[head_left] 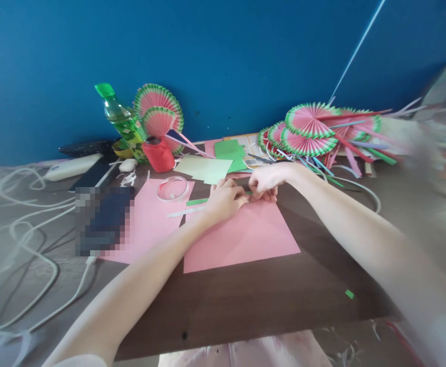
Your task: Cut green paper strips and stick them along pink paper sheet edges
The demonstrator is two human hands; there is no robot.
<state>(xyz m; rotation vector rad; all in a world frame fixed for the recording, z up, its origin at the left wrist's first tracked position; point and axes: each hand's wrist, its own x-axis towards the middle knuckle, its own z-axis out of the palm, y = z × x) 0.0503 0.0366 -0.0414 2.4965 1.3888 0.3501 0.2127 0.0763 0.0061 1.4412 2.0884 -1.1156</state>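
A sheet of pink paper [241, 239] lies on the dark table under both hands. My left hand [226, 200] rests on its far edge, fingers slightly bent and pressed down on the paper. Right beside it, my right hand [265, 182] is closed, with fingertips bent down at the same edge; what they pinch is hidden. A narrow green paper strip [195, 202] runs along that edge and passes beneath my left hand. Near it lies a whitish strip [182, 212]. To the left, a roll of clear tape [172, 189] sits on a second pink sheet [146, 219].
Green paper [228, 153] and pale green sheets [203, 168] lie behind the hands. Pleated pink-and-green paper fans [309, 127] are piled at back right. A green-capped bottle [121, 120] and red object [157, 154] stand at back left. White cables [52, 270] sprawl left.
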